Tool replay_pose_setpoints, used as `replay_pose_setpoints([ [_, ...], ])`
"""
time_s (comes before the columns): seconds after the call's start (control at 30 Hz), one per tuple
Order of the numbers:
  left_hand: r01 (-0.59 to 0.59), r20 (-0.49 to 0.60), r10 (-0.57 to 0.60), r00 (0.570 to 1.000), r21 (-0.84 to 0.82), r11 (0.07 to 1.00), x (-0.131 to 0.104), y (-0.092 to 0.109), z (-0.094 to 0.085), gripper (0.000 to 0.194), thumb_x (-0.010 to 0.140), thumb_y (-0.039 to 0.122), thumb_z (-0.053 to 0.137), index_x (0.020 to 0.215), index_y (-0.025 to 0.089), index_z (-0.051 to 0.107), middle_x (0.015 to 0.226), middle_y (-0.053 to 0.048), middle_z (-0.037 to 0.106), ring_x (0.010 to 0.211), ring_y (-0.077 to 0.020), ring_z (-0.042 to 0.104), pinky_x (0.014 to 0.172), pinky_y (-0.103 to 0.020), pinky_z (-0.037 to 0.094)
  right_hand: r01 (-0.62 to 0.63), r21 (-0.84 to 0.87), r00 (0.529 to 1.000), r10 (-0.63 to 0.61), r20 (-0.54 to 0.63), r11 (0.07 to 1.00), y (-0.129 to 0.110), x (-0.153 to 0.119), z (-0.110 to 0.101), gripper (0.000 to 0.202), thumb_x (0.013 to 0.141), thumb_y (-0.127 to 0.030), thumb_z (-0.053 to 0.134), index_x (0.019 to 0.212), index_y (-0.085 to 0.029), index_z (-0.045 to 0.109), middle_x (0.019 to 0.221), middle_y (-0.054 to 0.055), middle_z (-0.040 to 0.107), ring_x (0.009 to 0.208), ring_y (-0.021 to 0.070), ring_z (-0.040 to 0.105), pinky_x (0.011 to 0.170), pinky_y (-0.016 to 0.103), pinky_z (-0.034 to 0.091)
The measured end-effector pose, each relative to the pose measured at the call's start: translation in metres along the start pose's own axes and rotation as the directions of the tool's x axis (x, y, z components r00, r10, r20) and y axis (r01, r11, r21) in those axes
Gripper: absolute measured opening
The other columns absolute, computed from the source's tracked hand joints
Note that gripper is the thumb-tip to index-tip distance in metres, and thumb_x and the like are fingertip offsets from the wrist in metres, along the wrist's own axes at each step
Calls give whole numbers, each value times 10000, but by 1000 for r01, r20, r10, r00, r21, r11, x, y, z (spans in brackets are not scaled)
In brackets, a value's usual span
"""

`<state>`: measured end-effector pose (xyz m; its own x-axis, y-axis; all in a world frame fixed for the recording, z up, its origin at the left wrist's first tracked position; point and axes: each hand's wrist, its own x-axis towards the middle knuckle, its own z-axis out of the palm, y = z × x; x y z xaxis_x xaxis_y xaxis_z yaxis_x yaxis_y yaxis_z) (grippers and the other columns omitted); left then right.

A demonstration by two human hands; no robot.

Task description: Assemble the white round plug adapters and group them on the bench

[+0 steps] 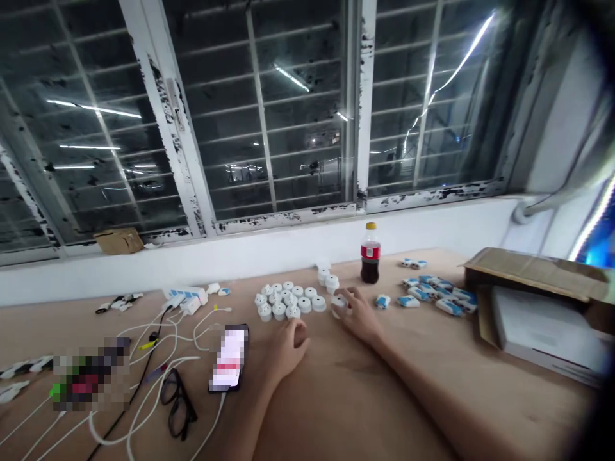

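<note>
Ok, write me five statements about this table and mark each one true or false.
1. The right hand has its fingers at a white round piece. True.
2. The left hand is on the phone. False: it is beside the grouped white pieces, apart from the phone.
3. The bottle has a yellow cap. True.
4. The phone's screen is dark. False: it is lit.
5. The glasses lie left of the phone. True.
</note>
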<state>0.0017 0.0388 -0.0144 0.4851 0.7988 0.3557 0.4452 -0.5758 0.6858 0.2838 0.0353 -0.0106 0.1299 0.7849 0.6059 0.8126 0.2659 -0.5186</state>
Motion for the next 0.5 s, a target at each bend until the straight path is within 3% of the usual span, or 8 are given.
replay_pose_setpoints([
  [0.1, 25, 30, -23, 999, -68, 997, -3, 7, -4, 504, 891, 245, 778, 1357, 276, 591, 1403, -68, 727, 1312, -273, 675, 1151, -424, 497, 42, 128, 995, -54, 85, 991, -30, -7, 3, 260, 925, -351, 674, 1147, -236, 744, 1130, 87, 633, 851, 231, 664, 817, 397, 605],
  [0.17, 30, 45, -27, 999, -68, 997, -4, 16, -9, 598, 866, 262, 812, 1417, 254, 579, 1415, -98, 727, 1310, -301, 678, 1137, -447, 515, 88, 264, 977, -135, 163, 960, -55, -14, 7, 235, 909, -309, 703, 1125, -231, 754, 1116, 83, 646, 939, 250, 667, 879, 406, 598],
  [0.27, -3, 38, 2, 999, 12, 1000, -5, 28, -18, 561, 843, 197, 785, 1385, 243, 653, 1328, -115, 770, 1207, -329, 717, 1044, -440, 562, 128, 387, 944, -233, 236, 913, -90, -26, 14, 232, 905, -272, 732, 1135, -247, 751, 1138, 71, 665, 1076, 268, 659, 997, 422, 575],
  [0.33, -44, 22, 42, 999, 69, 997, -4, 29, -20, 528, 827, 144, 742, 1340, 260, 699, 1250, -101, 795, 1144, -329, 733, 995, -424, 575, 131, 392, 933, -247, 262, 911, -106, -33, 17, 242, 914, -278, 737, 1156, -259, 736, 1167, 68, 663, 1083, 262, 656, 993, 410, 574],
  [0.5, -52, -19, 54, 998, 89, 995, -2, 8, -4, 431, 905, 186, 652, 1332, 244, 639, 1174, -86, 802, 1088, -301, 749, 947, -409, 593, 85, 307, 936, -181, 301, 948, -113, -41, 20, 237, 1088, -443, 559, 1166, -252, 675, 1155, 87, 700, 1031, 261, 688, 947, 410, 573],
])
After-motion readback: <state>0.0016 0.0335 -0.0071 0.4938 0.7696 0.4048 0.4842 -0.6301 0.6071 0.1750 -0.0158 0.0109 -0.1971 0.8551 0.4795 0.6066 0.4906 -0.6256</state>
